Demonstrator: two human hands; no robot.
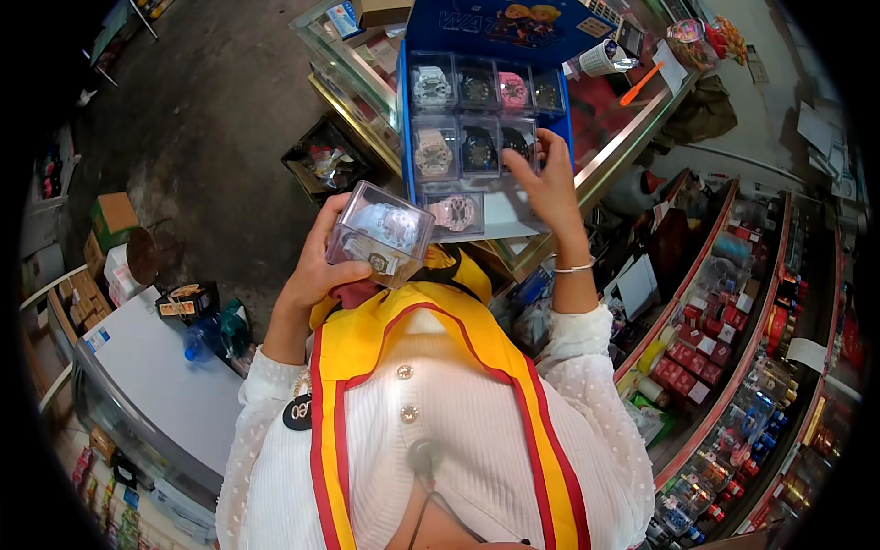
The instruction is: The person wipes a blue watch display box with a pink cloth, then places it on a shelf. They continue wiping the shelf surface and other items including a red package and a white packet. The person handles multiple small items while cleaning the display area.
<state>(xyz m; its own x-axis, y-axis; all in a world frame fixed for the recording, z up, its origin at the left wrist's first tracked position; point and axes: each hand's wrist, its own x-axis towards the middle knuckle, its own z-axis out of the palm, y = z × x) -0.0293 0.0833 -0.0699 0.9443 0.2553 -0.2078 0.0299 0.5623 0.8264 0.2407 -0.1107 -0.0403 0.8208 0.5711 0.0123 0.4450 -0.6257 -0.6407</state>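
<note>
My left hand (pixel 320 258) grips a clear plastic case (pixel 381 234) with a light blue wristwatch inside, tilted in front of my chest. Over the open blue display box (pixel 404 137) reaches my right hand (pixel 550 179), thumb and fingers at a cased black watch (pixel 515 141); whether they grip it is unclear. Two rows of cased watches fill the upper part of the box, among them a white one (pixel 432 84), a pink one (pixel 513 89) and a beige one (pixel 434 152). A cased pale pink watch (pixel 455 212) sits by itself at the near edge.
The box stands on a glass counter (pixel 605 158). On it are a white cup of pens (pixel 601 58), an orange-handled tool (pixel 639 84) and a candy jar (pixel 689 42). A black bin (pixel 330 161) stands left of the counter. Stocked shelves (pixel 715 323) rise at right; a white-topped freezer (pixel 158 371) is at left.
</note>
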